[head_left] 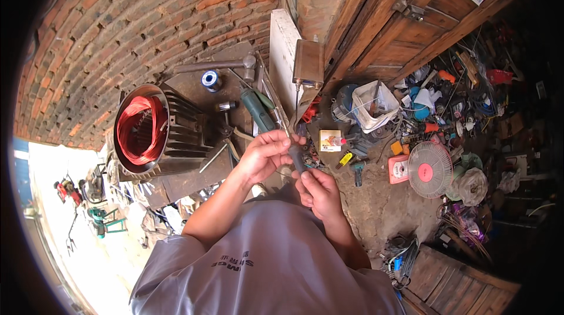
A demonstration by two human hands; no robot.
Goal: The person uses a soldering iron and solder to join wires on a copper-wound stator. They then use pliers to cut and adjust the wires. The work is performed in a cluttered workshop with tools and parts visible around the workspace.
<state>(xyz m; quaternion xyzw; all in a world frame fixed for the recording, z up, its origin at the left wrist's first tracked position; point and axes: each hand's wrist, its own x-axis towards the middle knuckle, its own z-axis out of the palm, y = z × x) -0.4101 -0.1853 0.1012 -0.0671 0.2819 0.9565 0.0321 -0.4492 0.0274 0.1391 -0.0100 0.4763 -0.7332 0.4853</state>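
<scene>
My left hand (273, 153) pinches the metal upper part of a slim tool (296, 156) with a dark grey handle. My right hand (311, 189) is closed round the lower end of that handle. Just beyond my hands a green cylindrical power tool (257, 109) lies on the metal bench (210, 98), with a long hammer (205, 65), a wire spool (211, 80) and a few thin rods about it. At the left, a finned motor housing (188, 145) holds coils of red wire (126, 127). The fingertips partly hide where the tool is held.
A brick wall (147, 9) curves behind the bench. A metal box (308, 56) stands by a white board (282, 51) and a wooden door (405, 39). On the right floor are a fan (429, 169), a white bucket (373, 106) and dense clutter. Bright ground with machinery lies at the left.
</scene>
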